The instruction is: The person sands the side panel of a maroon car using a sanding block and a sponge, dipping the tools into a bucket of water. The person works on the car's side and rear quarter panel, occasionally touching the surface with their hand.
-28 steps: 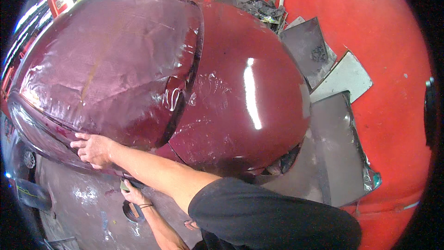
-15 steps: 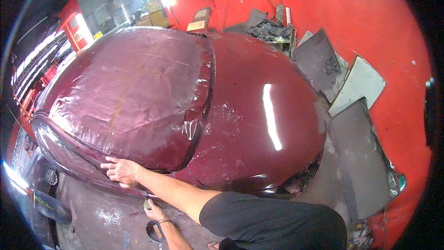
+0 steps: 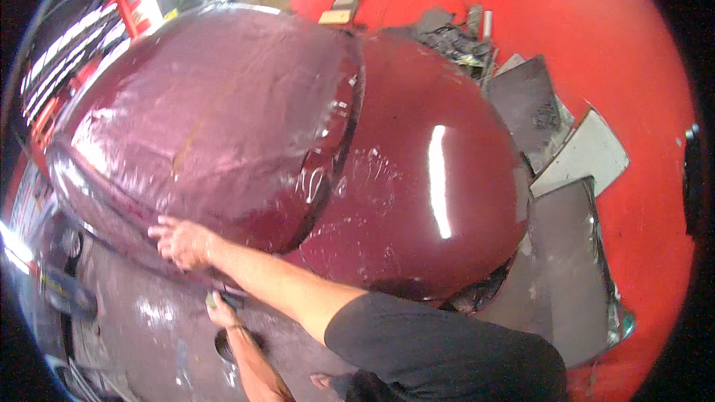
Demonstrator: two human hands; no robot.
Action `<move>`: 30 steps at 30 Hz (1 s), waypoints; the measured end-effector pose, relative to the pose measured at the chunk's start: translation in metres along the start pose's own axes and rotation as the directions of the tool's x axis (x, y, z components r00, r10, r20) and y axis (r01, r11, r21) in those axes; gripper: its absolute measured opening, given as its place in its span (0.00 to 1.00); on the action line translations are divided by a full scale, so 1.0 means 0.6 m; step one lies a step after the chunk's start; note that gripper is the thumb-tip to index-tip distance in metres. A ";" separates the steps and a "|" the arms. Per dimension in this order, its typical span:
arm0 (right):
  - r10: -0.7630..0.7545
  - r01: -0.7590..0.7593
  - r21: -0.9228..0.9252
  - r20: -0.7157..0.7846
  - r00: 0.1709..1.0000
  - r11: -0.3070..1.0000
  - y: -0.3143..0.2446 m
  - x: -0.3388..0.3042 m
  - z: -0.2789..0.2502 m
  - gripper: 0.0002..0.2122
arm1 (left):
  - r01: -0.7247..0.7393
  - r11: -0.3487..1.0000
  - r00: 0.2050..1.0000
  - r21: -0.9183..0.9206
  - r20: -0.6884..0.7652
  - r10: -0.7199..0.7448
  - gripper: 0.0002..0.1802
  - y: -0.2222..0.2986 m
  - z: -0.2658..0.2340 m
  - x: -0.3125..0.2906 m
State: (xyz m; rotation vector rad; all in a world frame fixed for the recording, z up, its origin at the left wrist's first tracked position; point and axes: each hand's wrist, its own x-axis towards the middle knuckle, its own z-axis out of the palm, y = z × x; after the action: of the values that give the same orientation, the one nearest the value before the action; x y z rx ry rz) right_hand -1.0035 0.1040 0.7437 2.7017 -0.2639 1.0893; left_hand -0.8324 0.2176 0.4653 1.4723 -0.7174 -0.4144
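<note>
A maroon car (image 3: 387, 208) fills the middle of the view. Its glass and roof lie under a wrinkled covering sheet (image 3: 223, 104) of similar colour. My right hand (image 3: 182, 242) reaches across to the near side of the car, fingers spread along the edge beside the sheet; nothing shows in it. Lower down, beside the car's near flank, my left hand (image 3: 222, 314) is closed on a small pale green block (image 3: 212, 300). What the block is made of cannot be made out. A dark band circles the left wrist.
On the floor by my left forearm stands a dark round container (image 3: 223, 344). Dark panels (image 3: 566, 268) and a white panel (image 3: 588, 152) lean at the red wall (image 3: 633, 67). Scrap parts (image 3: 454, 41) are heaped behind the car. Another vehicle (image 3: 63, 242) stands at far left.
The view has shifted, so the car's far end sits higher in the picture. Both hands appear farther left and up; the right stays at the car's side, the left keeps the block.
</note>
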 end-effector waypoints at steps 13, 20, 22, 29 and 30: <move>0.398 -0.626 0.597 0.482 0.780 0.503 -0.416 -0.516 -0.057 0.15 | 0.252 0.480 0.890 0.841 -0.006 -0.456 0.28 0.055 -0.323 -0.544; 0.517 -0.995 -0.097 0.851 -0.088 -0.010 -0.739 -1.047 -0.231 0.24 | 0.021 0.166 0.855 0.986 0.069 -0.515 0.34 -0.031 -0.632 -0.794; 0.408 -0.865 -0.469 0.765 -0.499 -0.179 -0.966 -1.415 -0.427 0.28 | -0.122 0.287 0.659 0.950 0.294 -0.692 0.35 -0.083 -0.519 -0.995; 0.369 -0.828 -0.460 0.745 -0.556 -0.321 -1.166 -1.305 -0.630 0.26 | -0.131 0.189 0.625 0.973 0.229 -0.746 0.37 -0.028 -0.659 -1.141; 0.375 -0.827 -0.420 0.747 -0.549 -0.373 -1.209 -1.322 -0.623 0.26 | -0.178 0.166 0.617 0.970 0.241 -0.749 0.37 -0.025 -0.665 -1.149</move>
State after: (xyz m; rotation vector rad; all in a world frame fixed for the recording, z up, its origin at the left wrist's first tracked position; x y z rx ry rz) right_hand -1.6360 0.9666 0.3556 2.3588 -3.5185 -0.6149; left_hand -1.0705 0.9684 0.3451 2.8364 -1.4757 -1.0877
